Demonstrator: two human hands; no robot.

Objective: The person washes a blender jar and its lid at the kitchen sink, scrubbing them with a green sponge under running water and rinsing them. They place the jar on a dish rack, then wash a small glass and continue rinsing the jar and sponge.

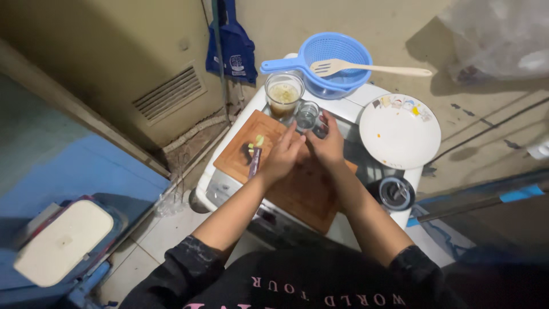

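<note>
Right now both hands meet over the far end of the wooden cutting board (297,183), beside a small clear glass (307,115). The left hand (284,155) has its fingers bunched together, tips pointing toward the glass at one o'clock; whether they pinch anything I cannot tell. The right hand (327,146) curls just beside the glass, its fingertips at the rim, though an actual hold on it is hidden. A knife (254,162) lies at nine o'clock from the left hand, next to a small green piece. Behind the glass stands a jar of pale paste (283,94). A careless nudge could, I think, tip the crowded glass off the board's edge.
</note>
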